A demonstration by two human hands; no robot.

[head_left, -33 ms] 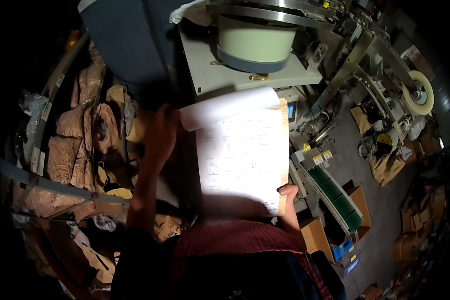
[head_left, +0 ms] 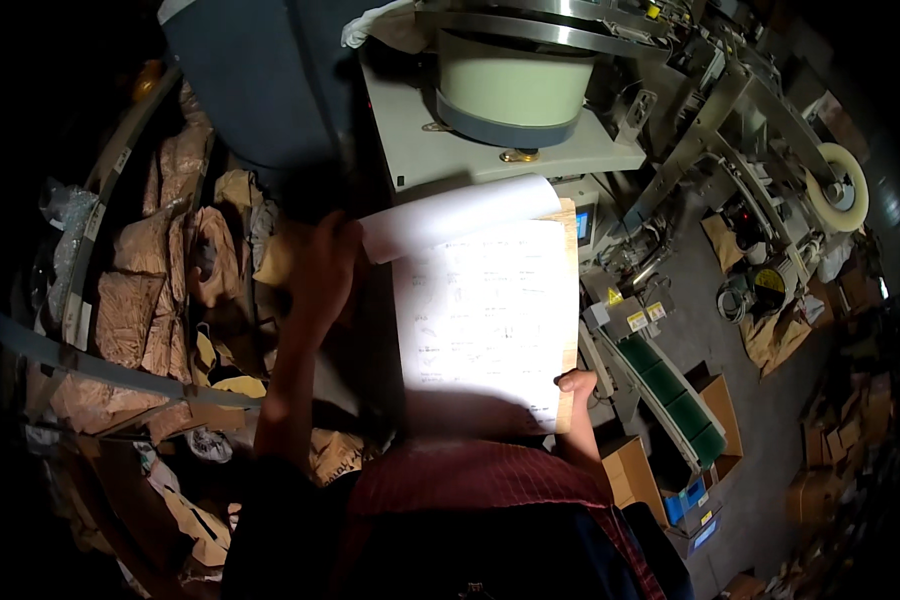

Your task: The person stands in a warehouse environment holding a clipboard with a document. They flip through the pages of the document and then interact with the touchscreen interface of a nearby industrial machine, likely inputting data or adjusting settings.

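A wooden clipboard (head_left: 569, 335) with white sheets is in front of my body. Its lower right edge is in my right hand (head_left: 578, 384), the thumb on top and the other fingers hidden underneath. My left hand (head_left: 332, 258) is at the upper left corner, closed at the end of a turned-back paper sheet (head_left: 460, 215) that curls over the top. Its fingertips are in shadow. Below the curl lies a page (head_left: 480, 320) with rows of small printing and sketches, brightly lit; shadow covers its bottom part.
Ahead stands a pale green round feeder bowl (head_left: 515, 85) on a grey machine table (head_left: 410, 150). To the right are a green conveyor belt (head_left: 665, 390), an open cardboard box (head_left: 632, 475) and a film roll (head_left: 842, 187). Brown paper-wrapped packages (head_left: 130, 310) fill the left shelf.
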